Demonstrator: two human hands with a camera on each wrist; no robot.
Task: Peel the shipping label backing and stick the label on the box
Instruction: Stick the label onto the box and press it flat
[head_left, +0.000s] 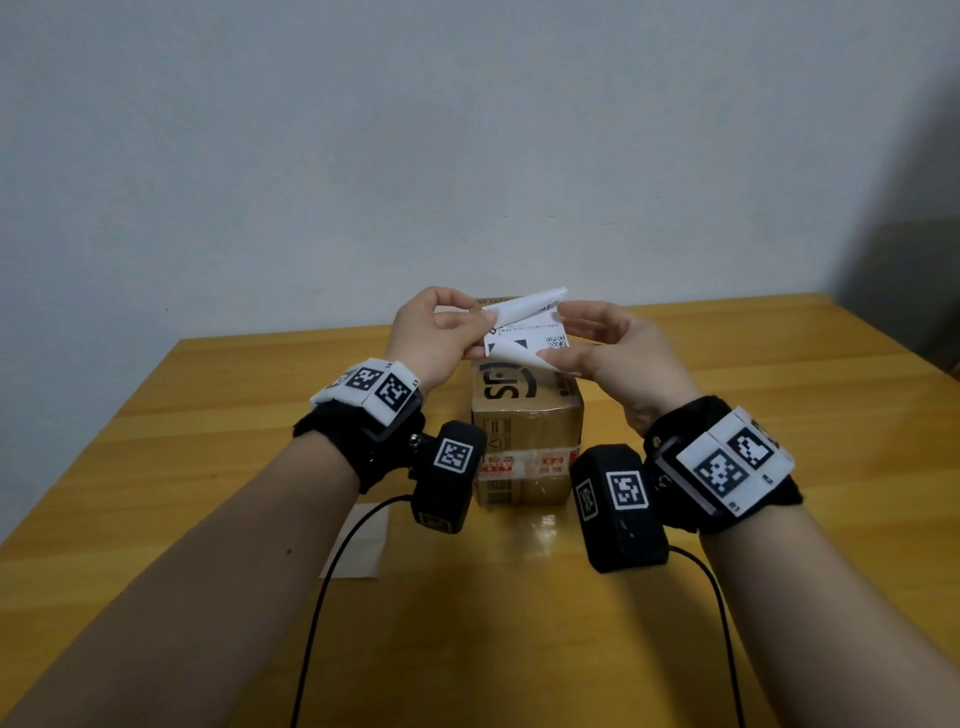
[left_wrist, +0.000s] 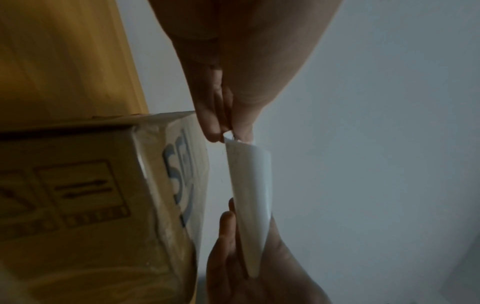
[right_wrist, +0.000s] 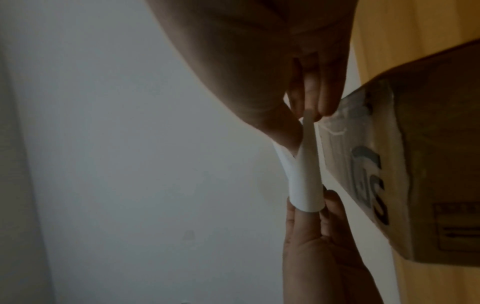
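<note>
Head: label (head_left: 527, 340) print visible; wrists: blank.

A plain room: bare pale wall (head_left: 467, 130) behind a yellow wooden table (head_left: 208, 441).

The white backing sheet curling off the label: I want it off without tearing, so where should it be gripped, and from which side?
Probably grip the white backing sheet at its lifted, curled free edge, coming from the far right end, where it has already parted from the printed white shipping label. The left hand pinches the left end and the right hand holds the right, above the brown cardboard box.
</note>
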